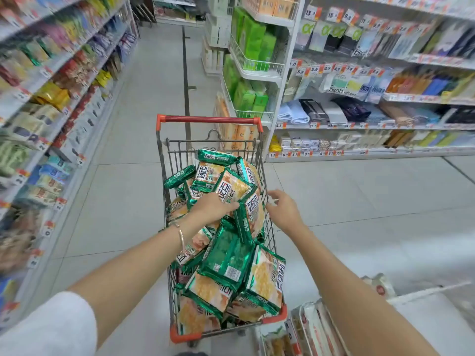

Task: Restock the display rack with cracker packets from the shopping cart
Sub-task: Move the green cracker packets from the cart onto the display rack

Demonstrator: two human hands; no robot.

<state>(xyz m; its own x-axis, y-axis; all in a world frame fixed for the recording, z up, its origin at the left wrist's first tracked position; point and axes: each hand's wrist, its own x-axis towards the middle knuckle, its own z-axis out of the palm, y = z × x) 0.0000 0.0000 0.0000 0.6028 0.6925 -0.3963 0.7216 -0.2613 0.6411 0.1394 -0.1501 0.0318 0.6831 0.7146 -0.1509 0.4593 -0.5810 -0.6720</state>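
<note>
Both hands reach into a shopping cart (260, 160) heaped with cracker packets (226, 268).

Head view: the left hand (212, 208) lies on the pile, fingers curled at the edge of an upper packet (232, 188); whether it grips cannot be told. The right hand (282, 208) hovers empty, fingers loosely spread, beside the cart's right wall.

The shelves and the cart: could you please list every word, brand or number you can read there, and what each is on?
"bsoft": white pack on the right-hand shelving.
"bsoft": pack one shelf higher.
"13", "15": price tags on the top shelf edge.
"5.9", "5.9", "4.9": shelf-edge tags.
Cracker packets in the shopping cart: large non-Latin lettering, which I cannot transcribe.
Left-hand shelf tags: blurred, unreadable.
</note>
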